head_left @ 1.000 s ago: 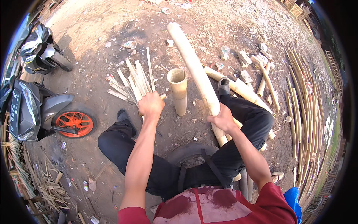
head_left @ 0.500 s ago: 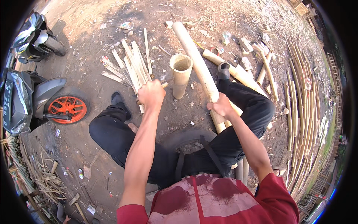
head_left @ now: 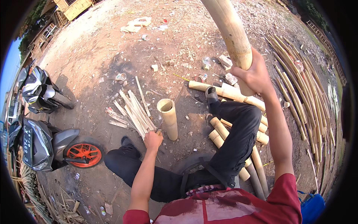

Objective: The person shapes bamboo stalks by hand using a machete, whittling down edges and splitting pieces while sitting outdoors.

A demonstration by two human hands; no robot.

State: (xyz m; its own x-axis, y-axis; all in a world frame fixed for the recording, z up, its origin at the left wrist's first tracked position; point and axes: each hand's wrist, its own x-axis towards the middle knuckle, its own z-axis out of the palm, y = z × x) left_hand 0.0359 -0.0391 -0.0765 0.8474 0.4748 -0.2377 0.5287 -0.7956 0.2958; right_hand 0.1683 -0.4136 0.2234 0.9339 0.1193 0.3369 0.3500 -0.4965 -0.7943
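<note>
Bamboo pole (head_left: 230, 31), thick and pale, is gripped in the right hand (head_left: 253, 74), fingers wrapped round its lower end, with the pole slanting up and away out of the top of the picture. The left hand (head_left: 153, 140) is closed in a fist at the near end of a bundle of split bamboo strips (head_left: 130, 112) fanned on the dirt just beyond it. Just right of that hand stands a short hollow bamboo section (head_left: 168, 117), upright, open mouth up. Below the right hand, cut bamboo lengths (head_left: 223, 91) lie by the person's shoe. Left of the fist, well apart, sits a motorbike's orange wheel (head_left: 84, 155).
</note>
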